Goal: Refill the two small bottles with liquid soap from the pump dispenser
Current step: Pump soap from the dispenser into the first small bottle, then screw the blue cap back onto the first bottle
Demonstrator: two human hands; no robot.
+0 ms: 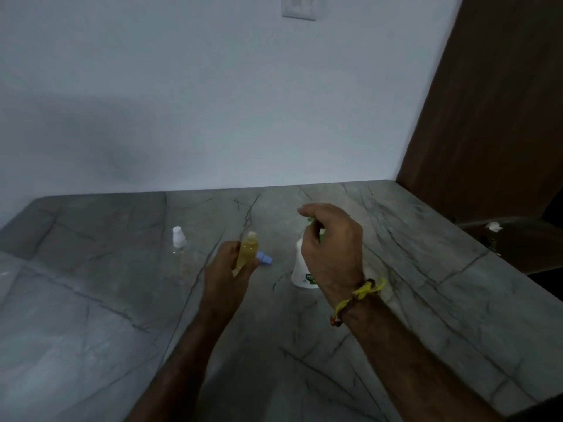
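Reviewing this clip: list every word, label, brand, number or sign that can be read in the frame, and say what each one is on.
No text can be read with confidence.
Pump dispenser: a green label patch low on the white body, partly hidden behind the right hand; its letters are too blurred to read.
Yellow-filled small bottle held in the left hand: no print visible.
Clear small bottle with white cap: no print visible.
Wall plate: blank.

Bare tabletop (91, 330) lay open across the near left and near right. Mid-table, three things stood in the way: a capped clear bottle (179, 251) at left, a blue cap (264, 259) in the centre, apparently loose, and the pump dispenser (303, 269) just right. A wall (213, 102) closed the far side.
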